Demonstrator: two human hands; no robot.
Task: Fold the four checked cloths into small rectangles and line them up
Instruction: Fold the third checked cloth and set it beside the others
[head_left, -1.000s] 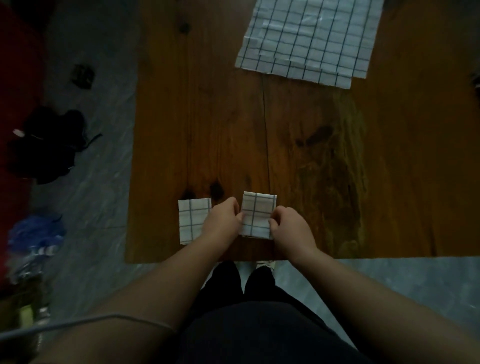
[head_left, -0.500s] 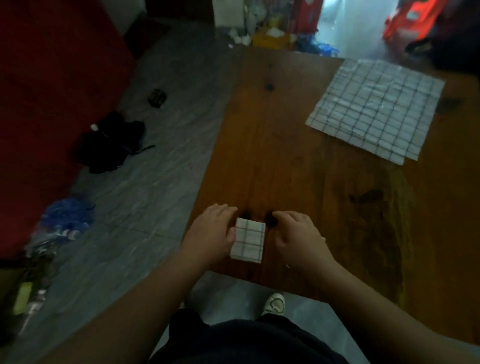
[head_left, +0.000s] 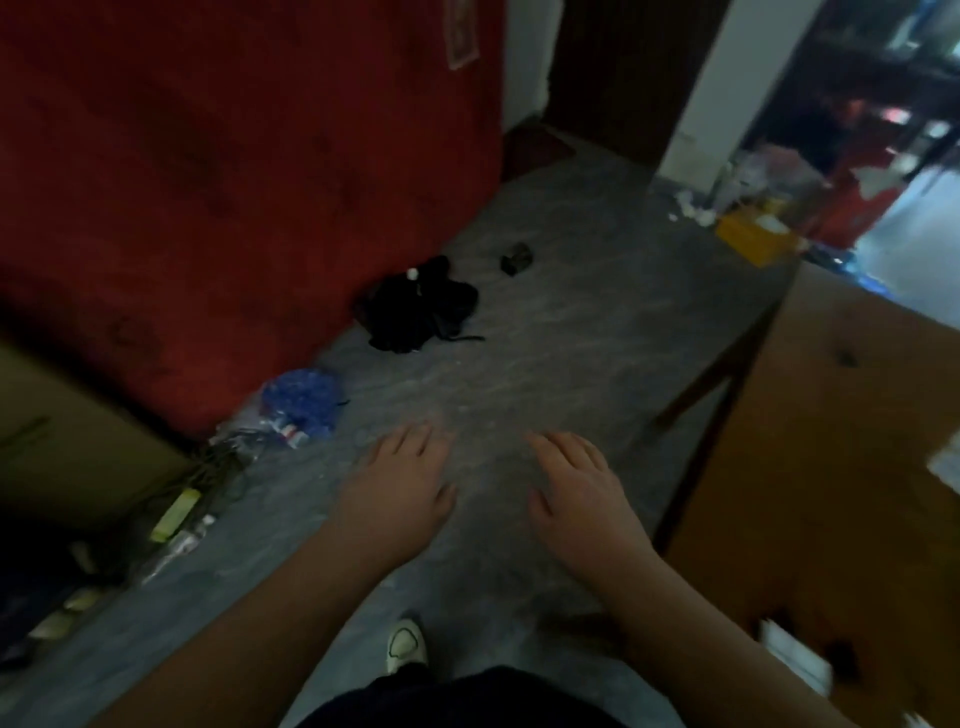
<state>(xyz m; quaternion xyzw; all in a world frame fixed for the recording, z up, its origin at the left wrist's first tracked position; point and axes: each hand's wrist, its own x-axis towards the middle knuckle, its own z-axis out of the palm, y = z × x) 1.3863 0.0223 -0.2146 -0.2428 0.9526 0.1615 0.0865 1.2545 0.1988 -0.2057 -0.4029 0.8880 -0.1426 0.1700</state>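
1. Head view: your left hand (head_left: 400, 483) and right hand (head_left: 576, 493) hover over the grey floor (head_left: 545, 338), fingers spread and loose, holding nothing.
2. The tabletop (head_left: 831, 467) lies to the right of both hands. A small folded cloth (head_left: 795, 660), white and blurred, rests near its left edge, right of and nearer than your right hand, well apart from it.
3. A pale patch (head_left: 948, 465) at the right edge of the view is probably an unfolded cloth, though it is too cut off to be sure.
4. The cloths all lie to your right, so your right hand is the nearer one. The folded cloth's long axis is too blurred to tell.
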